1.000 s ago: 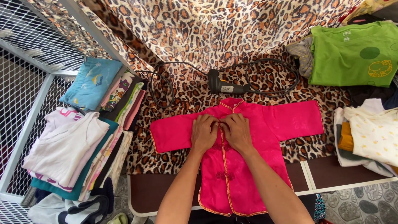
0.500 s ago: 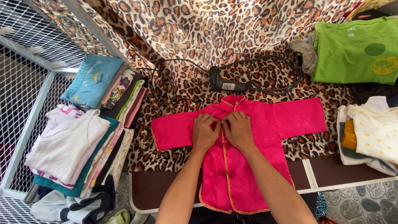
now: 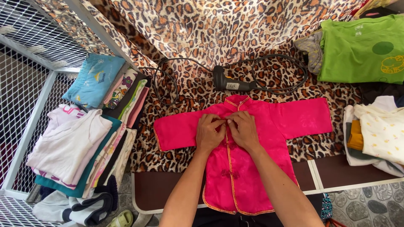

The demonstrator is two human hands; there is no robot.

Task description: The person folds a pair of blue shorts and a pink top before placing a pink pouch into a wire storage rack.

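Pink jacket (image 3: 252, 168) is being laid flat on the leopard-print bench (image 3: 189, 92), long axis toward the person | upper front fastening is being pinched by left hand (image 3: 209, 133) and right hand (image 3: 244, 131), fingers clenched, equally near.

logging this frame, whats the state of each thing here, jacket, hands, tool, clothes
pink jacket: spread flat, sleeves out
left hand: pinching the front by the collar
right hand: pinching the same spot
black corded tool: lying loose, cord looped
green shirt: folded
left clothes stack: folded, piled
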